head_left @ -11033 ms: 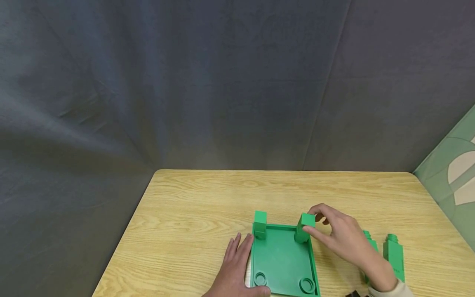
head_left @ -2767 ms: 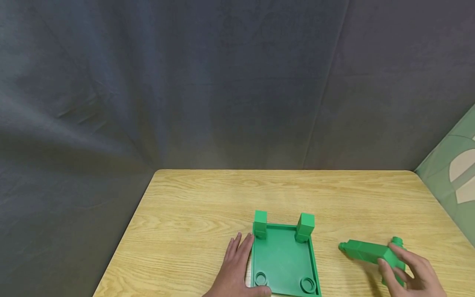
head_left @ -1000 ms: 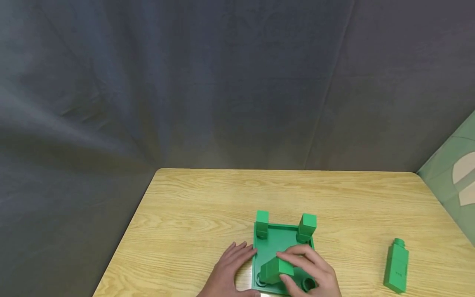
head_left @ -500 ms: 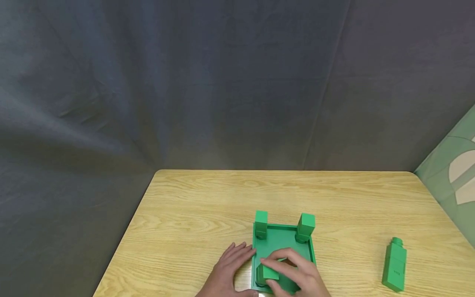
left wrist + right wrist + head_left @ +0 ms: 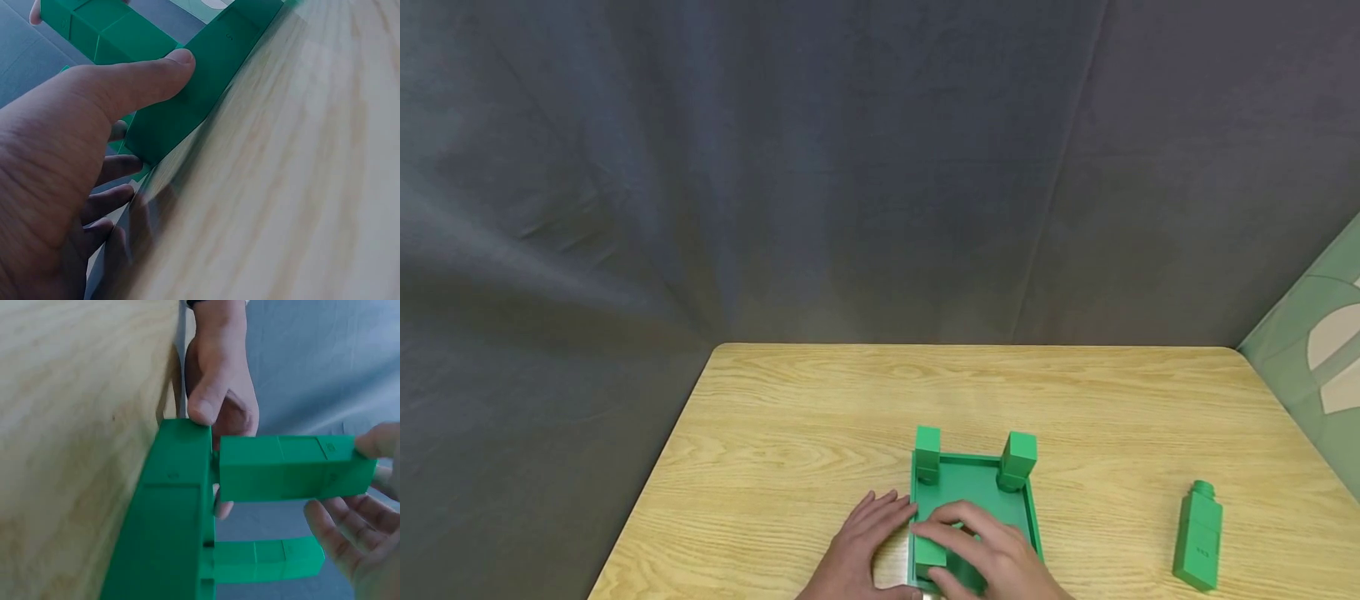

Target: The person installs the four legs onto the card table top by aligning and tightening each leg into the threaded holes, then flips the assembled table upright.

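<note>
A shallow green tray [image 5: 973, 477] lies near the front of the table. My left hand [image 5: 859, 550] steadies its near left corner, with the thumb [image 5: 156, 78] on the near wall and the fingers along the left side. My right hand [image 5: 992, 554] pinches the top of a square green post [image 5: 294, 467], which stands upright at that same corner, its foot at the tray's surface. Two like posts stand at the back corners, left [image 5: 928, 450] and right [image 5: 1019, 454]. The near right corner is hidden behind my right hand in the head view.
One more green post [image 5: 1198, 537] with a round threaded-looking end lies loose on the wooden table [image 5: 790, 433] to the right. A dark grey curtain [image 5: 880, 183] hangs behind the table, and a green patterned panel [image 5: 1311, 333] stands at the right.
My right hand has brought a post from the right side to the tray's near left corner. Tilted a second ago, it now stands upright. My left hand has shifted slightly toward me.
</note>
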The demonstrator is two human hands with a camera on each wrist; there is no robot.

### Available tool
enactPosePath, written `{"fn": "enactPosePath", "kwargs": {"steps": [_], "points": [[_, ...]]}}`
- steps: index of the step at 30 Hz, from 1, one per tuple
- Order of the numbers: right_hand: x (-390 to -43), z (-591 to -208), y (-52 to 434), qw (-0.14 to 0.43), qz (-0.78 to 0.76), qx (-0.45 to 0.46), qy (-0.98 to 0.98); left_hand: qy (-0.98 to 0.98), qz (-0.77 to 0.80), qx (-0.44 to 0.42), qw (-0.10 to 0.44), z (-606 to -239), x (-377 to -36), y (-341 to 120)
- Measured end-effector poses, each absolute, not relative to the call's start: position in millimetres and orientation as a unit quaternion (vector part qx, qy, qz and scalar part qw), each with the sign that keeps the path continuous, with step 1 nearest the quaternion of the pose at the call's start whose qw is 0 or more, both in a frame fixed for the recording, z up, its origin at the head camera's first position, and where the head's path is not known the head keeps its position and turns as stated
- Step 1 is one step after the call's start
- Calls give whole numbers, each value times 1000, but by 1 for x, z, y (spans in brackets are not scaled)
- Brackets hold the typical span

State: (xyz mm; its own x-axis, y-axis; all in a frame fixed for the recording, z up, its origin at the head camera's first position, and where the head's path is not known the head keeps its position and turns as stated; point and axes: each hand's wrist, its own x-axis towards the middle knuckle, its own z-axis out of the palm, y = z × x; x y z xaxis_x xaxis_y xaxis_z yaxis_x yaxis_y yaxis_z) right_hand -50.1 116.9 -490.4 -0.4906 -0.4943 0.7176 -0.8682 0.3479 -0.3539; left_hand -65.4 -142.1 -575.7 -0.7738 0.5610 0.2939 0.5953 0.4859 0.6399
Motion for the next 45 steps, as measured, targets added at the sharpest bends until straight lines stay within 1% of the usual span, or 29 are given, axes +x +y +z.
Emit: {"fn": "enactPosePath", "kwargs": {"steps": [4,7,14,18,22,25,27,32,38,41,45], "points": [[-51,-488,123,234,354,447,-787,-856,-401,-327,-3,-571,-65,-143],[-52,-488,125,233,351,451,-787,-850,-421,-316,-26,-569,-64,-143],[-54,-495,119,261,363,416,-792,-859,-388,-333,8,-573,-65,-143],[-53,-498,116,256,396,392,-790,-860,-396,-322,-11,-573,-65,-143],[-51,-500,115,240,423,380,-787,-860,-397,-319,-15,-573,-65,-143],[-51,-500,116,241,427,381,-784,-861,-393,-322,-8,-573,-65,-143],[-53,-500,117,255,417,389,-781,-862,-387,-328,3,-574,-65,-143],[-60,-501,119,276,372,440,-770,-859,-385,-336,25,-576,-65,-143],[-64,-498,126,227,334,497,-768,-861,-381,-337,27,-574,-64,-142],[-64,-495,130,211,329,504,-771,-861,-383,-334,23,-573,-64,-141],[-64,-493,132,206,331,493,-778,-861,-383,-334,22,-573,-64,-142]]}}
